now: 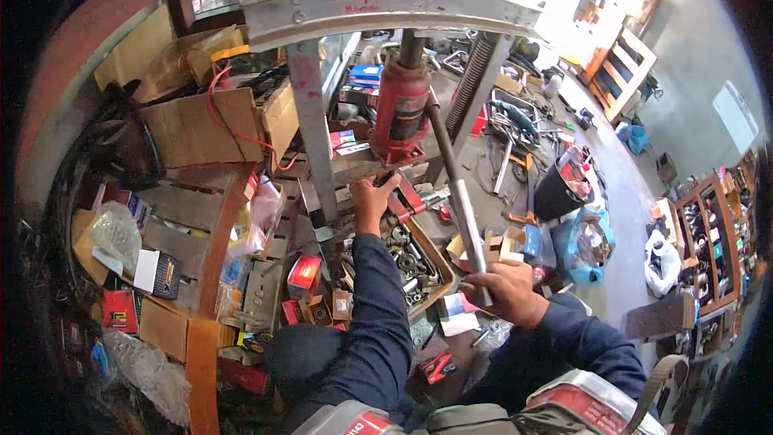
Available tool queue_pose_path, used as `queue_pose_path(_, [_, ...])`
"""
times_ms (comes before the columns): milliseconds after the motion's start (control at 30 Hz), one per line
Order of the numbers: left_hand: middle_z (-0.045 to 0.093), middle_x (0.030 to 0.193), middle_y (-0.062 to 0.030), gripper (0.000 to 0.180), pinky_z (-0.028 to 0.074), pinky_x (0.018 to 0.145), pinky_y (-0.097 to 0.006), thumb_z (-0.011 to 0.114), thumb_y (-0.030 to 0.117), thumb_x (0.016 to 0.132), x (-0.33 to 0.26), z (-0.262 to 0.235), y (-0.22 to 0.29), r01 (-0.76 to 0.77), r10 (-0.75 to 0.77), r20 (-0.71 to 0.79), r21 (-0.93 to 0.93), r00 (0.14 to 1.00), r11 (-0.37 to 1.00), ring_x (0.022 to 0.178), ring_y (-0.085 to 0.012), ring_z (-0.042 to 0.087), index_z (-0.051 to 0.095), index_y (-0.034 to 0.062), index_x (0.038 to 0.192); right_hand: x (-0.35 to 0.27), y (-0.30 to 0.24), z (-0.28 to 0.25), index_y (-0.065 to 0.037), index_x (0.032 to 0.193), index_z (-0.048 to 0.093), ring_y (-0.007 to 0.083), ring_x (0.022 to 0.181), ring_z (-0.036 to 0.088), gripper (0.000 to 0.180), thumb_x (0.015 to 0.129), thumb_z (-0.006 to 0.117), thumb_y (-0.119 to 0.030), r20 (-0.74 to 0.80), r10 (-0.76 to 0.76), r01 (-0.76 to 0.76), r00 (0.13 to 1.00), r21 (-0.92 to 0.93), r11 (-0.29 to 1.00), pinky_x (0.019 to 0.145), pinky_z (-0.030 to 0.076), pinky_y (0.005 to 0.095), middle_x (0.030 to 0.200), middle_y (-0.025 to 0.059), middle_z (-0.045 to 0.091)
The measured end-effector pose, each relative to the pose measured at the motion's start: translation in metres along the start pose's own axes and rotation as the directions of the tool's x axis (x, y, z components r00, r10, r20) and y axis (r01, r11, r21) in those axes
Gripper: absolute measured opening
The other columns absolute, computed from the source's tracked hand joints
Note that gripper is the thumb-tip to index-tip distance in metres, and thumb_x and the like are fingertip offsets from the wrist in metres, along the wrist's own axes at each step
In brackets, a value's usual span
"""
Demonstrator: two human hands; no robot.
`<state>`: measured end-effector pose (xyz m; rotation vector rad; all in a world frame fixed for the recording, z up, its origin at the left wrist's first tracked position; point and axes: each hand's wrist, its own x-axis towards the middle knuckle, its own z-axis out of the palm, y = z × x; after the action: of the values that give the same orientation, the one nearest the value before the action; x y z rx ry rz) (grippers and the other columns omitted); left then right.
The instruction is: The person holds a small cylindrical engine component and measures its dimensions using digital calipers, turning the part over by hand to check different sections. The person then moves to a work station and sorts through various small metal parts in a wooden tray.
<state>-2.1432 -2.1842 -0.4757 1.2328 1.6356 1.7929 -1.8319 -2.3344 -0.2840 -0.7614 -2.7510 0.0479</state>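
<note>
A red bottle jack [401,105] stands upright under the top beam of a grey steel press frame [435,10]. From its side a long metal pump handle [465,213] slopes down to the right. My right hand [515,293] is wrapped round the lower end of this handle. Just below the jack's base is my left hand [372,201], its fingers curled and thumb reaching right. Whatever those fingers grip is hidden. Beside them lies a red metal piece [407,203]. A coil spring [469,84] runs along the frame's right post.
Below the press sits a tray [444,275] of loose metal parts. Small boxes [303,275] crowd the left side, near a large cardboard box [205,127]. To the right are a black bucket [555,193], a blue bag [583,250] and a wooden rack [729,234].
</note>
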Motion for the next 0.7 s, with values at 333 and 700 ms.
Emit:
queue_pose_path(333, [0.077, 0.085, -0.0055, 0.032, 0.053, 0.075, -0.034, 0.083, 0.030, 0.078, 0.001, -0.022, 0.007, 0.025, -0.022, -0.041, 0.059, 0.999, 0.998, 0.077, -0.0159, 0.071, 0.078, 0.0044, 0.096, 0.132, -0.006, -0.132, -0.003, 0.089, 0.066, 0.0218, 0.077, 0.061, 0.007, 0.088, 0.066, -0.011, -0.829, 0.075, -0.176, 0.554, -0.029, 0.984, 0.072, 0.050, 0.0344, 0.091, 0.0114, 0.066])
queue_pose_path(700, [0.076, 0.088, -0.0065, 0.029, 0.053, 0.074, -0.033, 0.081, 0.027, 0.082, -0.002, -0.006, -0.017, -0.054, 0.054, 0.006, 0.027, 0.999, 0.998, 0.079, -0.0145, 0.069, 0.077, 0.0051, 0.100, 0.149, 0.009, -0.170, -0.008, 0.124, 0.065, 0.0221, 0.091, 0.065, 0.033, 0.091, 0.065, -0.003, -0.748, 0.057, -0.136, 0.661, -0.046, 0.990, 0.072, 0.052, 0.0325, 0.114, 0.0133, 0.064])
